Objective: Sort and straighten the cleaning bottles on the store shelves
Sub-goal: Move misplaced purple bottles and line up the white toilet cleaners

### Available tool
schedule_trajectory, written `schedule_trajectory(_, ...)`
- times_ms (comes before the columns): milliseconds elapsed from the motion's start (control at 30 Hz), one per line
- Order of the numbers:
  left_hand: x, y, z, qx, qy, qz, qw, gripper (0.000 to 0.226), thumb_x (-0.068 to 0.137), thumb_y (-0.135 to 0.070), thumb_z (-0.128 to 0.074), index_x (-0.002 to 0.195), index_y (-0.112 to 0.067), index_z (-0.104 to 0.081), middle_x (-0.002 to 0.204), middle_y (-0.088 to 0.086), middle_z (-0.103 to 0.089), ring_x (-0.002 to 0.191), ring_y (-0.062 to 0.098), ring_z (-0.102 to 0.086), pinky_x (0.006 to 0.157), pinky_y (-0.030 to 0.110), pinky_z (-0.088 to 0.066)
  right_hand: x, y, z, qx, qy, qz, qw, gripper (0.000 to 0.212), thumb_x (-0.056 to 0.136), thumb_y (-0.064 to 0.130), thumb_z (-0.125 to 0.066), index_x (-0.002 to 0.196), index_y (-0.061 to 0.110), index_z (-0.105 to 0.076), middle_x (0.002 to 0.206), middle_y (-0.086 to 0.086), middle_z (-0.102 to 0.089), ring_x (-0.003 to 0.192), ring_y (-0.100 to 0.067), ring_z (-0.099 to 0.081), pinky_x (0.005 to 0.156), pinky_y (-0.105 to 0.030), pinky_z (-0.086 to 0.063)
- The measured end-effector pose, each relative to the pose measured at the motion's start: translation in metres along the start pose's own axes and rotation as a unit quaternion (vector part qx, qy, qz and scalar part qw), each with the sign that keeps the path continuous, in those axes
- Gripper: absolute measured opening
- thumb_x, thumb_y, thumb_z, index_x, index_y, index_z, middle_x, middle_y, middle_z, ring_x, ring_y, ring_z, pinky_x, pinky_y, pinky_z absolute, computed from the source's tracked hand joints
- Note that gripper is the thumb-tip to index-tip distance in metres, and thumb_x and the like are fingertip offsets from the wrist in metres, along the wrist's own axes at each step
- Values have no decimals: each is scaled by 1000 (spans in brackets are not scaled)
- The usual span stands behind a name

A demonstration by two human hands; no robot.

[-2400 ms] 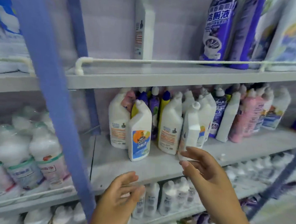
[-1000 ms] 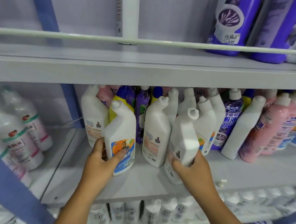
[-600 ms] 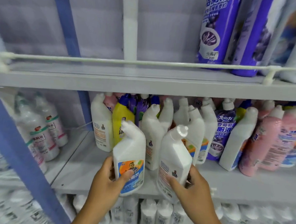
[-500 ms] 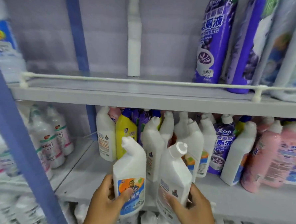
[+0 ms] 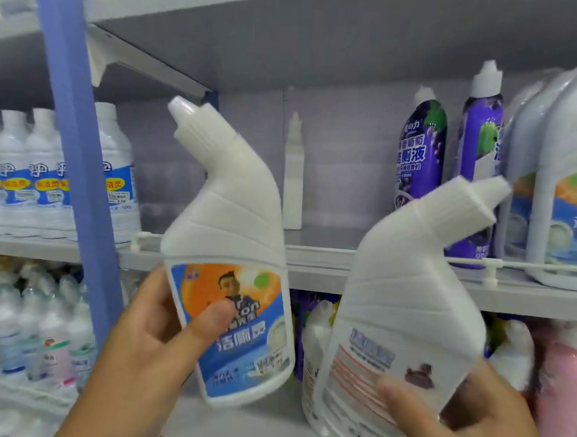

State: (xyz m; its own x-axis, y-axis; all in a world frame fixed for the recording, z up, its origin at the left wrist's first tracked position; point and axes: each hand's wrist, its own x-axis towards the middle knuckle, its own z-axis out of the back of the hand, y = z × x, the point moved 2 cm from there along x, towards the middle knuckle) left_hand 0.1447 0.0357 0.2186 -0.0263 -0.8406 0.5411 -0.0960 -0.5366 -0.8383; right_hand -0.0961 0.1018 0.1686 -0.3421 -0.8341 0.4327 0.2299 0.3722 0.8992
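The left hand [image 5: 143, 354] is gripping a white plastic angled-neck bottle with a blue and orange front label [image 5: 233, 265], its thumb [image 5: 206, 324] pressing across the label and the other fingers curling round the back, mostly hidden. The bottle is being held up in front of the grey metal upper shelf [image 5: 317, 270], slightly tilted, with its capped nozzle pointing up and to the left.

The right hand [image 5: 463, 425] is holding a second white plastic angled-neck bottle with a printed back label [image 5: 406, 313] to the right of the first, the two bottles apart. Its thumb [image 5: 400, 407] is lying across the lower label and the palm is cupping the bottle's right side; how the remaining fingers are lying cannot be told. This bottle is leaning, with its nozzle pointing up and to the right, across the shelf's white wire rail [image 5: 396, 257].

On the upper shelf, a slim white upright bottle [image 5: 294, 174] is standing at the back, between the two held bottles. Two purple bottles with white caps [image 5: 419, 148] are standing to its right, and large white jugs with blue labels [image 5: 569, 188] are standing further right. Left of the blue vertical shelf post [image 5: 72, 144], white round bottles with blue and yellow labels [image 5: 23, 175] are lining the same level. Below the upper shelf, more white and pink bottles [image 5: 548, 362] are showing blurred.
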Motion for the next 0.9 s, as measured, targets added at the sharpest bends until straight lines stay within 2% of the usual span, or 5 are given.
schedule_trajectory(133, 69, -38, -1, 3, 19, -88, 996, 52, 64, -51, -86, 108, -33, -68, 111, -5, -77, 103, 15, -74, 86, 41, -58, 52, 83, 2, 13, 4, 122, 992, 38, 56, 34, -78, 92, 43, -76, 89, 16, -78, 80, -1, -74, 58, -10, -54)
schedule_trajectory(333, 163, -31, 12, 68, -25, -95, 993, 33, 78, -47, -76, 105, -33, -63, 104, -13, -76, 96, 7, -74, 80, 34, -58, 132, 112, -15, -49, -31, 172, 983, 30, 78, 34, -79, 106, 36, -69, 100, 19, -76, 91, 0, -73, 76, -28, -61)
schedule_trajectory(667, 262, 42, 19, 65, -19, 42, 997, 31, 84, -23, -82, 101, -21, -57, 103, 6, -74, 88, 27, -74, 82, 48, -61, 229, 63, -53, -114, -57, 12, 992, 29, 81, 25, -83, 107, 22, -70, 97, 5, -78, 86, -16, -75, 76, -38, -62)
schedule_trajectory(767, 282, 55, 15, -12, 25, 137, 990, 33, 86, -10, -80, 107, -13, -55, 102, 13, -74, 76, 27, -75, 67, 41, -60, 249, 54, -61, -108, -41, -44, 992, 27, 86, 17, -79, 110, 20, -68, 103, -2, -77, 85, -18, -74, 62, -29, -54)
schedule_trajectory(900, 300, 56, 15, 6, 72, 199, 977, 30, 88, -9, -77, 111, -9, -58, 96, 14, -75, 66, 25, -73, 55, 39, -56, 271, 57, -62, -152, 25, -119, 981, 26, 90, 16, -74, 114, 18, -64, 106, -6, -75, 92, -24, -71, 70, -39, -55)
